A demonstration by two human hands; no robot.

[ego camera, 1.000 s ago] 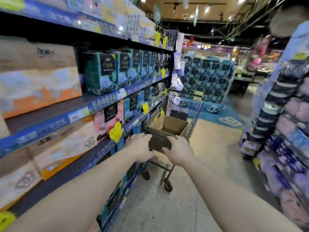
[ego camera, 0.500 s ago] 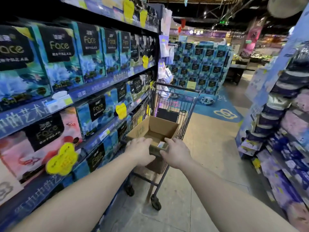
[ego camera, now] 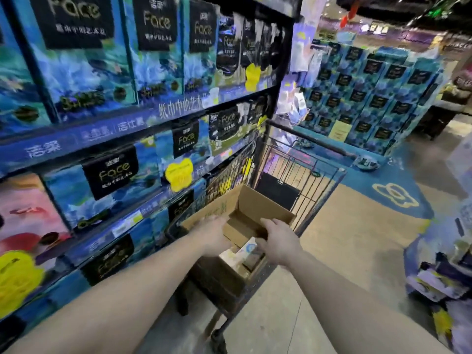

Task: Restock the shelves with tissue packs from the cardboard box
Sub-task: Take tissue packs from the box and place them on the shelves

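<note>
Both hands reach into the open cardboard box (ego camera: 255,213) riding in a shopping cart (ego camera: 306,169) beside the shelves (ego camera: 143,121), left hand (ego camera: 213,235) and right hand (ego camera: 279,242) with fingers spread, empty, above pale tissue packs (ego camera: 245,251) inside.

We see the cardboard box (ego camera: 251,213) standing open-topped in the cart, its brown flaps raised along the far and left edges. Inside, against the near wall, lies a white tissue pack (ego camera: 245,251), partly hidden. The shelves (ego camera: 143,118) on the left carry upright blue "Face" tissue packs (ego camera: 76,60), fronts facing the aisle.
</note>
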